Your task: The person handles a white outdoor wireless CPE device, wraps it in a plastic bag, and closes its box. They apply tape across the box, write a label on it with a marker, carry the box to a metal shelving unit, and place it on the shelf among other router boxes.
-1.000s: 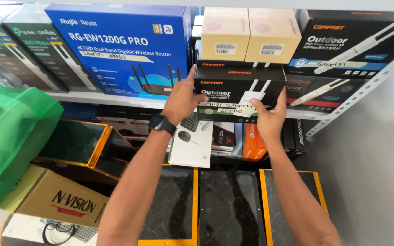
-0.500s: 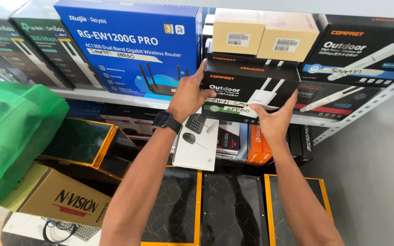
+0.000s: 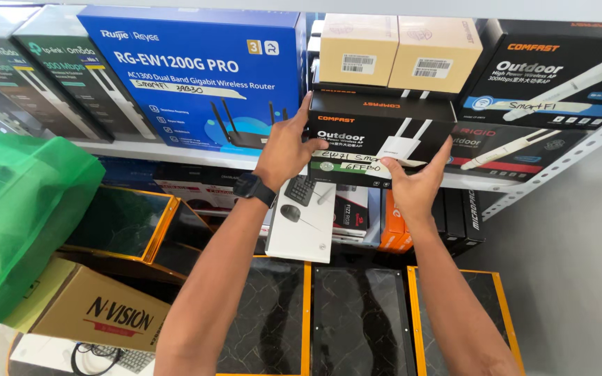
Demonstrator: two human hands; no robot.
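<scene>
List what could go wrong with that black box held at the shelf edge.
1. The black box is gripped only at its ends by the left hand and right hand; it might slip onto the white keyboard box below.
2. Two tan cartons appear to rest on top of it; pulling or tilting could topple them.

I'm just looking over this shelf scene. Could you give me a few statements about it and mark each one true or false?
1. Both hands grip the black box with white antennas pictured on it. True: the left hand holds its left end, the right hand its lower right.
2. A smartwatch sits on the right wrist. False: it is on the left wrist.
3. Two tan cartons rest above the black box. True.
4. The big blue box stands right of the black box. False: it stands to its left.
</scene>
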